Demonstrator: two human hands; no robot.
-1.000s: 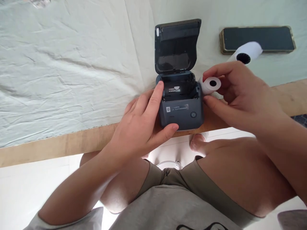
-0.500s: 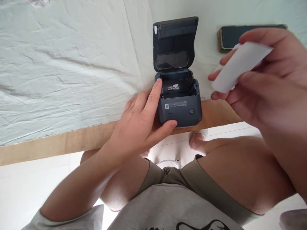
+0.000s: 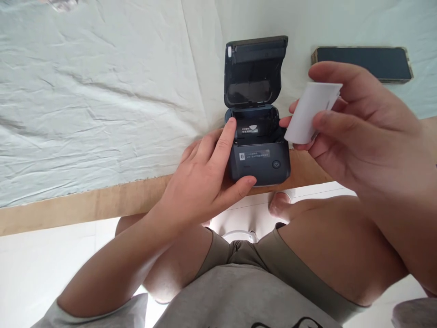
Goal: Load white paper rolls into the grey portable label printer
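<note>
A dark blue label printer (image 3: 260, 166) stands at the table's front edge with its lid (image 3: 253, 70) raised and its inner bay showing. My left hand (image 3: 205, 168) grips the printer's left side, the index finger on the bay's rim and the thumb across the front. To the right of the bay, my right hand (image 3: 362, 123) pinches a white paper roll (image 3: 305, 111) between thumb and fingers. The roll is tilted, its lower end close to the printer's right rim. Part of the roll is hidden behind the thumb.
A smartphone (image 3: 389, 61) in a clear case lies at the back right on the pale cloth (image 3: 119, 91). Bare wood (image 3: 85, 200) shows along the table's front edge. A shiny crumpled item (image 3: 63, 4) is cut off at the top left.
My right hand has brought the white paper roll left and slightly down, close to the printer, and turned it more upright. The left hand stays on the printer.
</note>
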